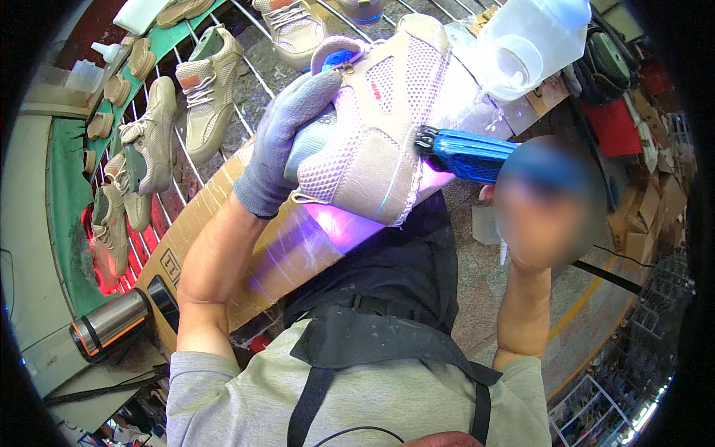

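A beige mesh shoe upper is held up on its side in front of me, with a thin pale line along its lower edge. My left hand, in a grey glove, is closed around the upper near its opening. From the right, a blue, ridged, brush-like tool touches or nearly touches the upper's edge with its black end; its exact kind is unclear. My right hand is mostly blurred and closed on the tool's other end. Purple light falls on the upper and on the surface beneath.
Several beige shoes stand on a metal rod rack at left. A translucent plastic container stands at the far right of the work surface. Cardboard covers the near edge, beside a steel flask.
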{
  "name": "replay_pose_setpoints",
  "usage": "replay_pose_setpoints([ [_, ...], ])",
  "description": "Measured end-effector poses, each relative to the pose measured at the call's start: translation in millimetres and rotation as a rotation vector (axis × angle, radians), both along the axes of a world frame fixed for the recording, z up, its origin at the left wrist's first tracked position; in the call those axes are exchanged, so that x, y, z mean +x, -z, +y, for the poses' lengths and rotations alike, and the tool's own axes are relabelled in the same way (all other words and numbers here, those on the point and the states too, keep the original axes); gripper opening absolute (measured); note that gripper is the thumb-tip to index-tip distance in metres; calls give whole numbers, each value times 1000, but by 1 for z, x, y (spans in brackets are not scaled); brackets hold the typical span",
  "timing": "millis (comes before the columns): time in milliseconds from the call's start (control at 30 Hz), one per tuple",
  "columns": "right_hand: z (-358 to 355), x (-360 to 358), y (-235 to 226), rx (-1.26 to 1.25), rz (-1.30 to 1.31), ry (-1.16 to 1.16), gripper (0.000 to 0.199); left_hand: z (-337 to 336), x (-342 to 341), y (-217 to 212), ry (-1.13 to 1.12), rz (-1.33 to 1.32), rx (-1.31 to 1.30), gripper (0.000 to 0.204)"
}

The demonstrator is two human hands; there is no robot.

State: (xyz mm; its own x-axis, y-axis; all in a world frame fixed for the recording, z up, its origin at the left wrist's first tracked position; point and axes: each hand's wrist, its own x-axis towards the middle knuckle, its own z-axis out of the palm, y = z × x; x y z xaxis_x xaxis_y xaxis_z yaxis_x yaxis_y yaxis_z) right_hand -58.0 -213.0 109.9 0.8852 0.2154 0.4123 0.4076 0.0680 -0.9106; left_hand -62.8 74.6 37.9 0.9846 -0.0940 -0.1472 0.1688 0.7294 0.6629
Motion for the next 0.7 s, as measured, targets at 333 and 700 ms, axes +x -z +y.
replay_pose_setpoints([
  [333, -18, 5, -22, -350, -293, -145, 23, 0, -13, -2, -337, -485, 926, 39],
  [700, -18, -5, -2, -38, -32, -212, 29, 9, -4, 15, -270, -419, 930, 48],
])
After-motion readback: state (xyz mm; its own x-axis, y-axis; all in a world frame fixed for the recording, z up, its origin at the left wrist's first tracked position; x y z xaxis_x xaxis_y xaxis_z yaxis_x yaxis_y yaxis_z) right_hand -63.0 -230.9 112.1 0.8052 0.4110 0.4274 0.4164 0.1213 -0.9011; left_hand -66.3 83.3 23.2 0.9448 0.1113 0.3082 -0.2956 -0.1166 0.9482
